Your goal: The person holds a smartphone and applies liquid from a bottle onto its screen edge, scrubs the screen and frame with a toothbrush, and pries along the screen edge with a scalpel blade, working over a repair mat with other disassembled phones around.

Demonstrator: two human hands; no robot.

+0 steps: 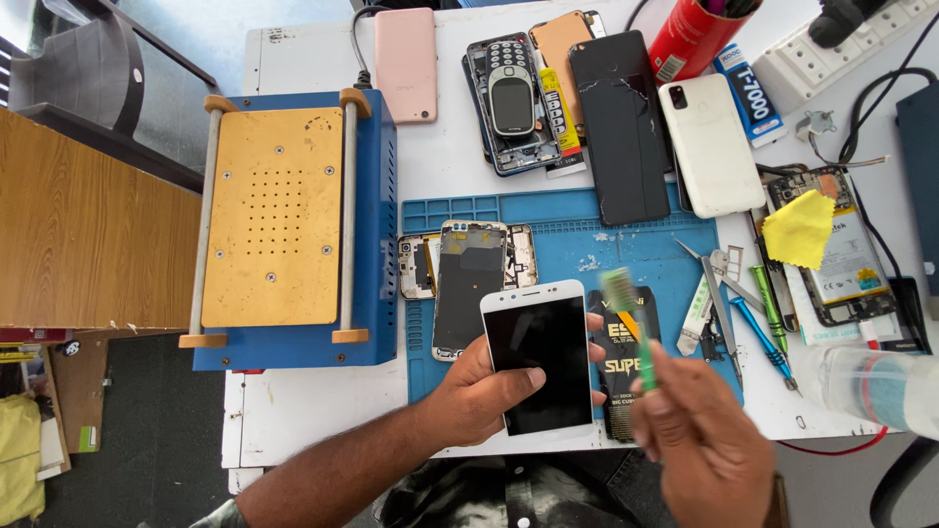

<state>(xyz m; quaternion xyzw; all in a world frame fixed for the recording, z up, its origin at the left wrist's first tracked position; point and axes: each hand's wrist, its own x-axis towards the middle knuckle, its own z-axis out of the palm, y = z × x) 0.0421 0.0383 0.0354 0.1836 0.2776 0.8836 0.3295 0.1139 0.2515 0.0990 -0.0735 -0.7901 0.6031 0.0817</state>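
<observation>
My left hand [479, 391] grips a white-framed phone screen [540, 352] with a black display, held face up over the blue work mat [587, 230]. My right hand [699, 445] holds a green toothbrush [626, 308], bristles up and blurred, just right of the screen. An opened phone frame [468, 284] lies on the mat behind the screen. A black packet [626, 367] lies under the brush.
A blue heating plate machine with a tan top [279, 215] stands at left. Several phones and parts lie at the back, among them a pink phone [405, 64] and a white phone [711, 145]. Tweezers and screwdrivers [743, 308], a yellow cloth [800, 228] and a clear bottle [875, 386] sit at right.
</observation>
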